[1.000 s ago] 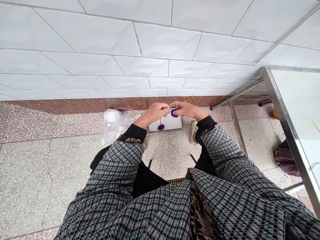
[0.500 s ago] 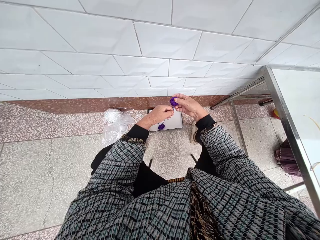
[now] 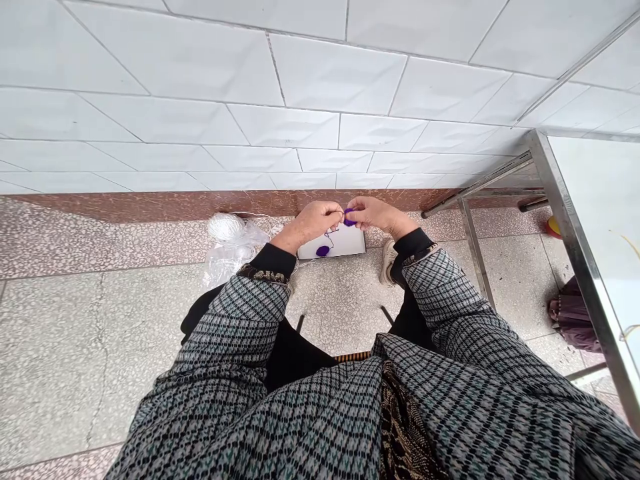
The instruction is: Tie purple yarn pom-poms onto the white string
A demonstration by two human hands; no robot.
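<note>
Centrally, a small purple yarn piece (image 3: 349,219) sits between the hands, over the far part of a white tray (image 3: 350,247). Right hand (image 3: 376,215): thumb and fingers closed around the piece. Left hand (image 3: 316,221): fingertips pinched together at its left edge; grip contents cannot be told. Purple ball (image 3: 323,251) lies at the tray's near side, dark strand above it. Farther left: white yarn (image 3: 226,227), clear plastic bag (image 3: 220,268).
</note>
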